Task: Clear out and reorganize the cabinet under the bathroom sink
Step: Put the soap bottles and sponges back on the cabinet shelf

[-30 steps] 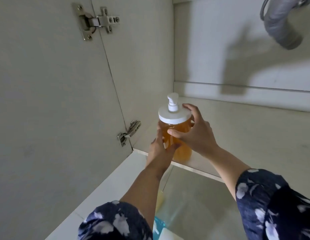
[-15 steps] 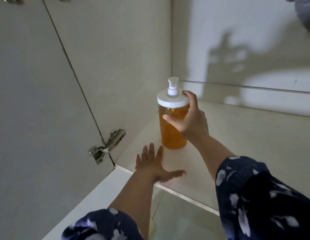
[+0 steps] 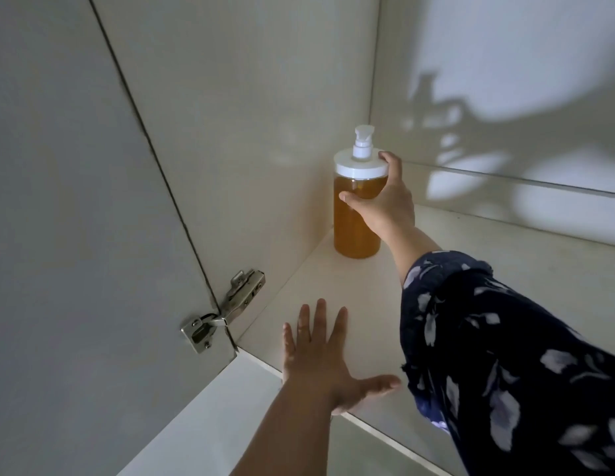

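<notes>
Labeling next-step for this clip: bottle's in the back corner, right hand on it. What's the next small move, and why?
Probably let go: open the right hand and draw it back. The bottle stands upright on the cabinet floor in the back left corner, close to the side wall, so it looks placed. The left hand lies flat on the floor's front edge, holding nothing.

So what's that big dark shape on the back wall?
In the head view it's a shadow of the right hand and the soap bottle it grips, cast by light from behind the person; the wide lens bends the door edge, and the near sleeve looks a bit soft.
</notes>
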`<move>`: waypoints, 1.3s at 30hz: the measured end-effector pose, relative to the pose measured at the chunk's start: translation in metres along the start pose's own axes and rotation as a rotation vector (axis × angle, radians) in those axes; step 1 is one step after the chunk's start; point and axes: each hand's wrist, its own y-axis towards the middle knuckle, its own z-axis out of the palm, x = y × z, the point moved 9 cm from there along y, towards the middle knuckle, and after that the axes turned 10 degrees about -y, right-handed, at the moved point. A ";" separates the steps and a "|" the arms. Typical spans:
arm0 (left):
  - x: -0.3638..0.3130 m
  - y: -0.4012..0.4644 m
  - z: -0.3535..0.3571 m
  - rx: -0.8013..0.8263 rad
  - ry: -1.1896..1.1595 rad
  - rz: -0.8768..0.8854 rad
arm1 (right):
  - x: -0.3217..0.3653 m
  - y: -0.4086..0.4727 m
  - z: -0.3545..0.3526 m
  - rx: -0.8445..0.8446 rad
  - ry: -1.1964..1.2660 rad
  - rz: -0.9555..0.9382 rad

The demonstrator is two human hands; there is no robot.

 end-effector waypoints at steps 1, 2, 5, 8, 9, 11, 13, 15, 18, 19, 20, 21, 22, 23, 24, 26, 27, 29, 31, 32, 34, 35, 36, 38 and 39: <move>0.000 0.000 0.000 -0.007 -0.005 0.001 | 0.001 0.002 0.001 0.003 0.003 0.001; 0.000 -0.001 -0.001 -0.015 -0.014 -0.001 | 0.001 0.003 0.003 0.005 0.004 0.002; -0.001 -0.004 -0.001 -0.006 -0.035 -0.007 | 0.001 0.003 0.005 0.017 -0.009 0.014; -0.001 -0.005 -0.001 0.012 -0.022 -0.022 | 0.000 -0.002 0.000 0.055 -0.005 0.053; 0.000 -0.005 -0.001 0.022 -0.012 -0.030 | -0.003 -0.007 -0.002 0.072 -0.029 0.081; 0.002 -0.003 0.000 0.043 0.000 -0.044 | -0.016 -0.020 -0.002 0.140 -0.148 0.158; 0.003 -0.003 0.000 0.045 0.011 -0.043 | -0.031 -0.038 0.003 0.296 -0.343 0.213; 0.002 -0.003 0.000 0.042 0.035 -0.037 | -0.040 -0.059 0.014 0.531 -0.612 0.156; 0.000 -0.006 -0.002 0.057 0.055 -0.045 | -0.045 -0.086 0.020 0.726 -0.752 0.118; -0.002 -0.008 -0.004 0.067 0.059 -0.046 | -0.044 -0.095 0.019 0.761 -0.774 0.133; -0.002 -0.010 -0.007 0.082 0.063 -0.041 | -0.044 -0.105 0.017 0.795 -0.810 0.148; -0.003 -0.009 -0.011 0.096 0.061 -0.026 | -0.043 -0.114 0.015 0.836 -0.860 0.150; -0.002 -0.011 -0.015 0.106 0.059 -0.002 | -0.043 -0.124 0.013 0.879 -0.913 0.143; 0.000 -0.015 -0.019 0.107 0.055 0.029 | -0.042 -0.137 0.009 0.913 -0.954 0.132; 0.002 -0.020 -0.025 0.096 0.044 0.054 | -0.039 -0.149 0.005 0.935 -0.966 0.130; 0.006 -0.039 -0.037 0.056 0.019 0.103 | -0.038 -0.174 -0.001 0.968 -0.909 0.165; 0.006 -0.051 -0.041 0.039 0.012 0.139 | -0.038 -0.188 -0.002 0.983 -0.866 0.183; 0.009 -0.078 -0.046 0.030 -0.017 0.180 | -0.036 -0.212 0.000 0.991 -0.805 0.208; 0.021 -0.101 -0.043 0.065 -0.073 0.154 | -0.033 -0.234 0.003 0.993 -0.780 0.226; 0.030 -0.111 -0.038 0.094 -0.099 0.129 | -0.031 -0.245 0.004 1.001 -0.774 0.222; 0.049 -0.129 -0.026 0.141 -0.146 0.078 | -0.023 -0.264 0.009 1.009 -0.758 0.176; 0.058 -0.137 -0.020 0.145 -0.166 0.060 | -0.020 -0.274 0.013 1.012 -0.742 0.150; 0.068 -0.144 -0.015 0.135 -0.179 0.043 | -0.019 -0.284 0.019 1.019 -0.724 0.130; 0.087 -0.156 -0.004 0.097 -0.202 0.008 | -0.022 -0.304 0.032 1.028 -0.695 0.099; 0.096 -0.162 0.004 0.086 -0.222 -0.008 | -0.025 -0.314 0.038 1.029 -0.680 0.086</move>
